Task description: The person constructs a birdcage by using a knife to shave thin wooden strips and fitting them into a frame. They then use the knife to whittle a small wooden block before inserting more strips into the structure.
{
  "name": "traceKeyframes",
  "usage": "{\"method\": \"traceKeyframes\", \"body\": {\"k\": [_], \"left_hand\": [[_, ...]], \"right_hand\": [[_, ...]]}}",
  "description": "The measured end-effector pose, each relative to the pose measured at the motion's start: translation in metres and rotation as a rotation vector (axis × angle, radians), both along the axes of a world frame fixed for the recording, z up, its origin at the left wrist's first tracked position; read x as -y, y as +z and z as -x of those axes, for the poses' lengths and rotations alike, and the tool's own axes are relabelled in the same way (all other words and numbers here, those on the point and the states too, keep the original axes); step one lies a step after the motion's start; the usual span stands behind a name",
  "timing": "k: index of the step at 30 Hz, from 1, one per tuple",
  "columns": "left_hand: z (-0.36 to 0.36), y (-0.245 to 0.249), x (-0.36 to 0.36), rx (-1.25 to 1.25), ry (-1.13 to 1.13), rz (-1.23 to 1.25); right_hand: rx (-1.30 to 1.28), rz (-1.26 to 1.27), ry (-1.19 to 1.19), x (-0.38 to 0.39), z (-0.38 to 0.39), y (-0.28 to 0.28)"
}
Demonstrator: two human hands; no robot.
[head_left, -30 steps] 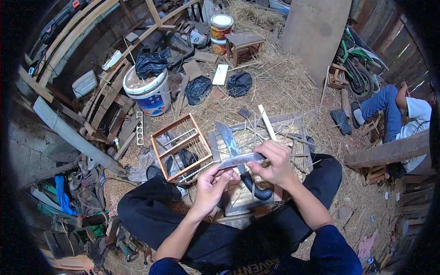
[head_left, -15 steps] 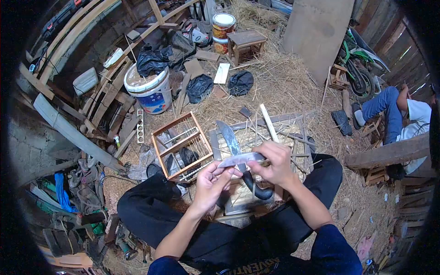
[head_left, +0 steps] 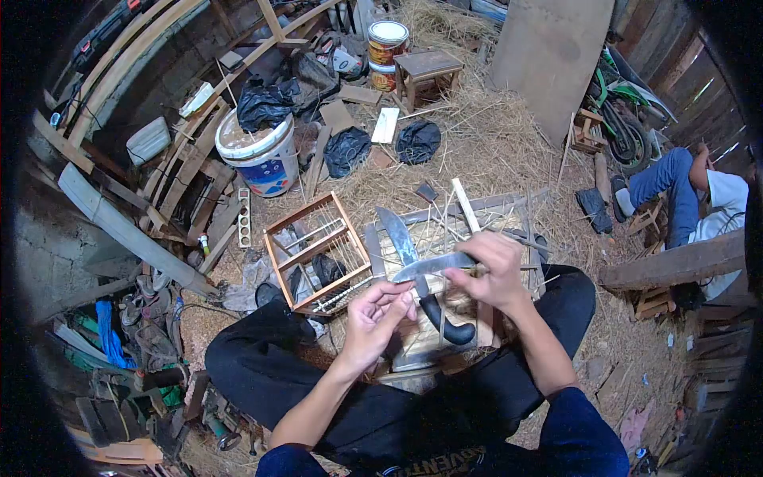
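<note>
My right hand (head_left: pixel 494 270) is closed around a knife (head_left: pixel 433 265), whose broad grey blade points left toward my other hand. My left hand (head_left: pixel 378 319) has its thumb and fingers pinched together just below the blade's tip; what they hold, if anything, is too small to make out. Under the knife, a larger machete (head_left: pixel 397 235) with a curved black handle lies on the wooden work board (head_left: pixel 413 358) between my legs. Thin sticks (head_left: pixel 509 237) are scattered over the board. A wooden frame with thin bars (head_left: pixel 306 253), like a small cage, stands to the left of my hands.
A white bucket (head_left: pixel 266 163) topped with a black bag stands at the back left. Farther back are stacked paint cans (head_left: pixel 387 49) and a small wooden stool (head_left: pixel 429 63). Another person (head_left: pixel 675 195) sits at the right behind a wooden beam (head_left: pixel 675 262). Straw covers the floor.
My right hand has moved right and slightly up with the knife, its blade sliding away from my left fingers. My left hand has barely shifted.
</note>
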State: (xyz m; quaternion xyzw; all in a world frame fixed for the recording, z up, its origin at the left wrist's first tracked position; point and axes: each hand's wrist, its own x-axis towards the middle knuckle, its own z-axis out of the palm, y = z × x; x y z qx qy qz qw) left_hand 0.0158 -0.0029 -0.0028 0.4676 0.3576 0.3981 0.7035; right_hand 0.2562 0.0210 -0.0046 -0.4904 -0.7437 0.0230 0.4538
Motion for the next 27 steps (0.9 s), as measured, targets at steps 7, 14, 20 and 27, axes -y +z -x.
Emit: {"method": "traceKeyframes", "body": {"k": [7,14,20,27], "left_hand": [[-0.004,0.011,0.004,-0.102,0.026,-0.079],[-0.002,0.002,0.004,-0.181,0.020,-0.221],[0.005,-0.003,0.001,-0.001,0.034,-0.061],[-0.004,-0.003,0.005,-0.003,-0.034,-0.055]], "right_hand": [[-0.005,0.040,0.165,0.012,0.020,-0.002],[-0.003,-0.035,0.162,0.012,0.026,-0.006],[0.025,0.003,0.065,0.011,0.018,0.003],[-0.091,-0.022,-0.002,0.005,0.010,-0.003]]}}
